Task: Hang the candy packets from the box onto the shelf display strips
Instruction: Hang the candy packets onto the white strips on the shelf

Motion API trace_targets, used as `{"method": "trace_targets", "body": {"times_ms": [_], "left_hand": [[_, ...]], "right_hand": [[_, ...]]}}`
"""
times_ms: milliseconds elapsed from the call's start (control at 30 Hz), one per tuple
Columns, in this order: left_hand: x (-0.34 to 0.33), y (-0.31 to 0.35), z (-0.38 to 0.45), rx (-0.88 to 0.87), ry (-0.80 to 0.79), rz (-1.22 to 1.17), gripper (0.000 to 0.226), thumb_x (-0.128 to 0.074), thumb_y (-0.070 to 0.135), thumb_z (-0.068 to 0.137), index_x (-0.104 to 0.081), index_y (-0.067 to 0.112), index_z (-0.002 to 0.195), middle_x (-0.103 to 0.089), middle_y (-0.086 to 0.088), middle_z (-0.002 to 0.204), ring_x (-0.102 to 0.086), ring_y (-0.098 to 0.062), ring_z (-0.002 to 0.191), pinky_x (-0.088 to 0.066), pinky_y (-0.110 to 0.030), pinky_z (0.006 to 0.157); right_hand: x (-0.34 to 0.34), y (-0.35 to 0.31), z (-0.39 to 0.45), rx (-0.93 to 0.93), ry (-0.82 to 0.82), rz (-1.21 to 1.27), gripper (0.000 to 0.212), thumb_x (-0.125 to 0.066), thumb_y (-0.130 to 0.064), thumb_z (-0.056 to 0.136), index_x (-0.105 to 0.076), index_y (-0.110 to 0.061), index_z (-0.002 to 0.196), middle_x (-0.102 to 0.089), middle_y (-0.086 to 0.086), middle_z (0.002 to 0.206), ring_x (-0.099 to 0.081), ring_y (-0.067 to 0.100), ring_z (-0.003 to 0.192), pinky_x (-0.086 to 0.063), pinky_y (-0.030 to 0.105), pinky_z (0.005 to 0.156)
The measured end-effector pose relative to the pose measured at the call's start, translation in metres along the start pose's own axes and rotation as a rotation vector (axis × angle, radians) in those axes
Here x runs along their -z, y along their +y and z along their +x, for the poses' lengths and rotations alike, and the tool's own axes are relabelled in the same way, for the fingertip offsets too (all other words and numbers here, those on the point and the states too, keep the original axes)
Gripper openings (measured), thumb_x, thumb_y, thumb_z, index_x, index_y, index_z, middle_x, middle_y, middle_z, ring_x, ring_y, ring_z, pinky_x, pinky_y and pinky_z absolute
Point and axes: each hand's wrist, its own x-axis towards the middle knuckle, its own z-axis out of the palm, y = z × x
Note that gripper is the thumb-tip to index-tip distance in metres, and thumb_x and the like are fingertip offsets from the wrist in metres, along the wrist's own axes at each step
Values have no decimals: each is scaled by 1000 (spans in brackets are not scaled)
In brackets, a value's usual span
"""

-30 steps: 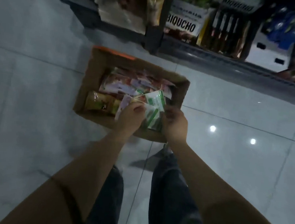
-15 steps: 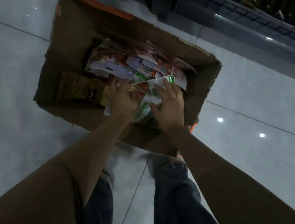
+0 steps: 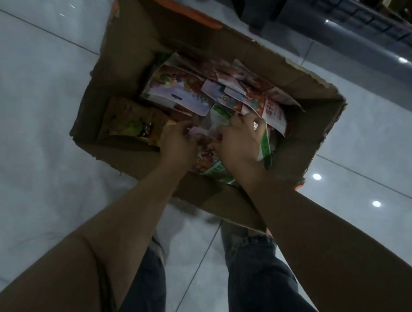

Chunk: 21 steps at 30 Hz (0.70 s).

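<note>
Pale grey tiled floor, open brown cardboard box at twelve o'clock, left hand and right hand both gripping glossy red-and-green candy packets inside.

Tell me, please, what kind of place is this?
Probably a shop aisle. An open box of candy packets stands on a glossy tiled floor, and the edge of a dark shelf shows at the top. Both hands, left and right, are in the box.

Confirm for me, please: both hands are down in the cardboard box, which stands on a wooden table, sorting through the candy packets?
Not quite: the cardboard box stands on the tiled floor, not a wooden table, as the head view shows. The rest holds: the left hand and right hand are both down in it among the candy packets.
</note>
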Motion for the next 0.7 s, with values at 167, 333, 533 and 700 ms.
{"method": "trace_targets", "body": {"times_ms": [167, 333, 533, 700], "left_hand": [[8, 9, -19, 37, -103, -152, 15, -58, 21, 91, -66, 10, 86, -68, -8, 85, -64, -25, 86, -53, -39, 79], [33, 47, -40, -25, -196, -120, 11, -51, 9, 95, -54, 3, 86, -50, -1, 69, -52, -4, 65, -38, -5, 55], [98, 110, -79, -228, -220, -18, 33, -47, 34, 87, -60, 4, 92, -59, -12, 80, -56, -28, 81, -39, -36, 68], [169, 186, -136, -274, -166, 27, 21, -55, 23, 89, -64, 5, 86, -66, -16, 83, -61, -30, 81, -48, -38, 72]], "right_hand": [[15, 8, -15, -29, 18, 170, 20, -53, -26, 89, -72, -26, 96, -67, 1, 104, -36, 26, 123, -10, 46, 110], [58, 16, -37, -99, 37, 253, 17, -57, -29, 87, -71, -22, 93, -66, 4, 96, -49, 23, 107, -16, 38, 103], [146, 6, -71, -171, 97, 446, 13, -59, -23, 87, -72, -24, 87, -71, 2, 95, -58, 23, 97, -23, 35, 102], [258, -12, -120, -188, 152, 564, 13, -64, -22, 84, -69, -28, 74, -73, 7, 84, -63, 27, 86, -41, 42, 95]]}}
